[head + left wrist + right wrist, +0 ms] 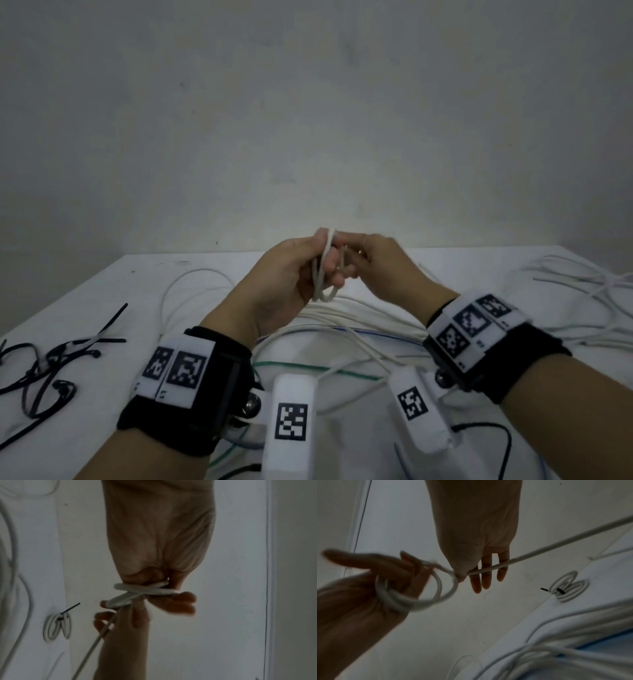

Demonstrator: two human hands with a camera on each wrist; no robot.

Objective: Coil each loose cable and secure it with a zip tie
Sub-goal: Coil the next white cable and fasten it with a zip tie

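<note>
My left hand [327, 263] is raised above the white table [102, 294] and grips a small coil of white cable [323, 274], its loops around the curled fingers [181, 601]. Close to its right, my right hand [354, 265] pinches the same cable's free strand [556, 545] right at the coil [423, 592]. That strand runs away across my right fingers [485, 577]. A finished white coil [56, 626] bound by a black zip tie lies on the table; the right wrist view shows this finished coil [568, 586] too.
Loose black zip ties [51, 363] lie at the table's left. More loose white cables [359, 315] sprawl under the hands and at the right [582, 284]. Thin green [308, 366] and blue [383, 332] strands cross the near middle. A wall stands behind the table.
</note>
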